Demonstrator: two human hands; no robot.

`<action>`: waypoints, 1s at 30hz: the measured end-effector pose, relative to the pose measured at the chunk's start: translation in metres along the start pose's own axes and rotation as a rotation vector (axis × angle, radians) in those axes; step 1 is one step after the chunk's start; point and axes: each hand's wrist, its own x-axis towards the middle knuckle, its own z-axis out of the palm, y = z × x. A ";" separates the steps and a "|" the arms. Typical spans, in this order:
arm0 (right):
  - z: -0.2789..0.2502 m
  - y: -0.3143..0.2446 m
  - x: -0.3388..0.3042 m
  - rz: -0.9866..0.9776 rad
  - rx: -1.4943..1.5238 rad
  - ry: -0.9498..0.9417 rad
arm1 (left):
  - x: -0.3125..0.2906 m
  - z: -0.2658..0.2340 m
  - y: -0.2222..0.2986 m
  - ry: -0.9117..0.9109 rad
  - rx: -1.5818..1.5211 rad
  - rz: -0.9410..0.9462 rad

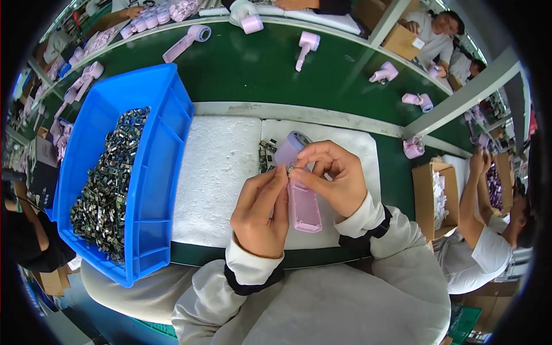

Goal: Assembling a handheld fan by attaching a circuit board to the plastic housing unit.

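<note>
A lilac plastic housing, shaped like a hand-held fan or dryer (305, 211), lies on white foam pads (217, 172), its hollow handle pointing toward me. My left hand (261, 215) comes to the handle's upper left side, thumb and fingers pinched together. From the right, my right hand (339, 181) bends over the housing with closed fingertips meeting the left ones. Something tiny and pale shows between the fingertips, too small to name, where handle and round head join. Several small green circuit boards (266, 156) lie on the foam left of the head.
To the left stands a blue bin (154, 190) heaped with small circuit boards (109, 184). Beyond the foam, a green belt (247, 72) carries spaced lilac housings (309, 46). A cardboard box (424, 201) with white pieces stands right, near a co-worker (480, 247). A metal post (460, 92) rises there.
</note>
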 end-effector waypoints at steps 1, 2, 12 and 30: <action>-0.002 0.001 0.003 -0.014 -0.048 -0.007 | 0.003 -0.001 -0.003 -0.027 -0.038 -0.003; -0.004 0.002 0.003 -0.026 -0.096 -0.014 | 0.006 -0.004 -0.005 -0.056 -0.077 -0.009; -0.080 0.007 0.085 -0.063 -0.087 0.012 | 0.025 -0.046 -0.024 -0.233 0.084 -0.024; -0.150 0.103 0.260 0.086 -0.965 0.573 | -0.001 -0.043 -0.045 -0.370 0.333 0.070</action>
